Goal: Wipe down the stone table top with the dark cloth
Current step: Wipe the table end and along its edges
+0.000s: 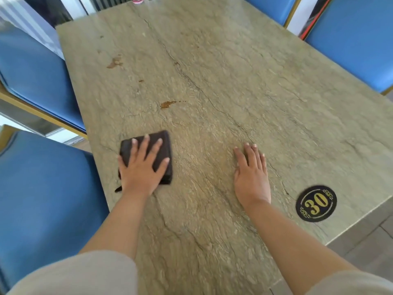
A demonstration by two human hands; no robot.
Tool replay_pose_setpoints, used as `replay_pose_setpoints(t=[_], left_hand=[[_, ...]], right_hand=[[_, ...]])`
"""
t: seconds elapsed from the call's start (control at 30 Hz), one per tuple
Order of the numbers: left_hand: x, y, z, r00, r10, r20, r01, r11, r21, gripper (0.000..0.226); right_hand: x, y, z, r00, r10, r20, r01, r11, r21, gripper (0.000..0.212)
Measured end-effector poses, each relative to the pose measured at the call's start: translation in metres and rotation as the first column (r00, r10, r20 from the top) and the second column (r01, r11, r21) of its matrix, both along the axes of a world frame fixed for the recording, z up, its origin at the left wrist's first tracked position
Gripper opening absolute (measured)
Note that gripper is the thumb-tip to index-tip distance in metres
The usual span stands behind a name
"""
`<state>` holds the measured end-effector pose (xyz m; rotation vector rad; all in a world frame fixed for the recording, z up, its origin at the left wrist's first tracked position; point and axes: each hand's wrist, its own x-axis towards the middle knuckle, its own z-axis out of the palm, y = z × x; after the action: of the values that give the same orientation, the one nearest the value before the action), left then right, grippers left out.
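The stone table top (234,81) is grey-green with dark veins and fills the middle of the view. A folded dark cloth (163,143) lies flat on it near the left edge. My left hand (141,167) presses down on the cloth with fingers spread. My right hand (252,173) rests flat on the bare stone to the right of the cloth, fingers together, holding nothing. Brown stains mark the stone beyond the cloth: one (167,104) a little past it and a larger one (114,62) farther back on the left.
A round black badge with a gold "30" (316,203) sits near the table's right corner. Blue padded chairs stand on the left (38,75), near left (46,199) and far right (357,39). A small round object (138,0) lies at the far end.
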<state>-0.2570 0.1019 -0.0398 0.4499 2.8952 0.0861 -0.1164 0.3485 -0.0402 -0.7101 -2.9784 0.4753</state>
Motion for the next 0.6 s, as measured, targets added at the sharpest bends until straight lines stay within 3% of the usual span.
replay_pose_setpoints(t=[0.07,0.17,0.23,0.3,0.43,0.5,0.6], left_hand=[[0.001,0.004,0.0,0.99,0.137,0.017,-0.137,0.99,-0.009,0.062],[0.036,0.011,0.002,0.983,0.181,0.009,-0.181,0.983,0.02,0.064],[0.077,0.01,0.0,0.994,0.108,-0.02,-0.107,0.994,0.017,0.064],[0.121,0.006,0.001,0.994,-0.083,-0.069,0.085,0.996,0.016,0.065],[0.131,-0.016,0.002,0.868,-0.491,-0.074,0.494,0.869,0.031,0.063],[0.099,-0.025,0.002,0.847,-0.527,-0.074,0.529,0.848,0.023,0.062],[0.039,-0.029,0.002,0.929,-0.365,-0.06,0.365,0.931,-0.01,0.061]], right_hand=[[0.001,0.002,-0.001,1.0,0.003,-0.01,-0.003,1.0,-0.006,0.056],[0.002,0.002,-0.003,0.999,0.003,-0.034,-0.004,1.0,-0.025,0.054],[0.002,0.001,-0.003,0.998,-0.019,-0.058,0.016,0.998,-0.055,0.052],[0.002,0.001,-0.004,0.997,-0.034,-0.067,0.03,0.997,-0.072,0.051],[0.004,-0.001,-0.006,0.995,-0.04,-0.087,0.034,0.998,-0.062,0.049],[0.006,-0.002,-0.005,0.993,-0.049,-0.11,0.041,0.997,-0.068,0.047],[0.008,-0.002,-0.002,0.991,-0.064,-0.12,0.051,0.993,-0.11,0.047]])
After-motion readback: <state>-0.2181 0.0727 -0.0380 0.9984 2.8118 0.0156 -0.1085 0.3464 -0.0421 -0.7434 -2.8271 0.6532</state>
